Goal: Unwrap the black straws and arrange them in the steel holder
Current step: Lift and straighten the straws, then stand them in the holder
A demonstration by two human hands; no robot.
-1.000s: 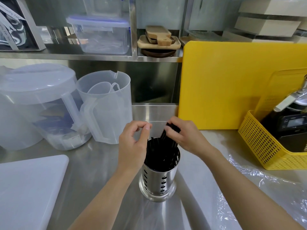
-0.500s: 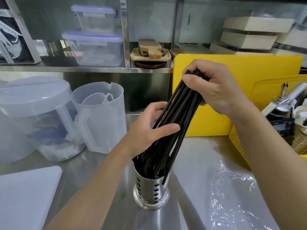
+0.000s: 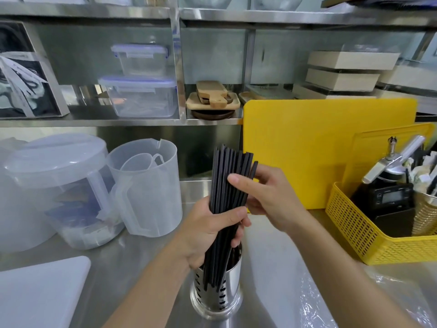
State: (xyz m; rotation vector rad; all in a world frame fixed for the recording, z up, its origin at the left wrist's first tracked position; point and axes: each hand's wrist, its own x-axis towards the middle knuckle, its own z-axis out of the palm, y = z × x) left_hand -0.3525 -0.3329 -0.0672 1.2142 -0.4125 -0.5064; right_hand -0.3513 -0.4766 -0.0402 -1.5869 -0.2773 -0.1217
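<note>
Place: commercial kitchen or café prep area
Evidence: stainless steel counter (image 3: 118, 256), steel shelving (image 3: 94, 120), yellow cutting board (image 3: 331, 150), clear measuring jug (image 3: 151, 197)

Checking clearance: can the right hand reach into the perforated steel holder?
Probably not: black plastic straws block the perforated steel holder, the left hand grips them just above it, and the right hand itself holds them.

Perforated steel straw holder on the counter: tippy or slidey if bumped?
Probably tippy: the perforated cylindrical steel holder looks slim for its height, and the long black straws reach far above its rim. Likely slides easily on the smooth stainless counter. The left hand gripping the bundle probably steadies it.
</note>
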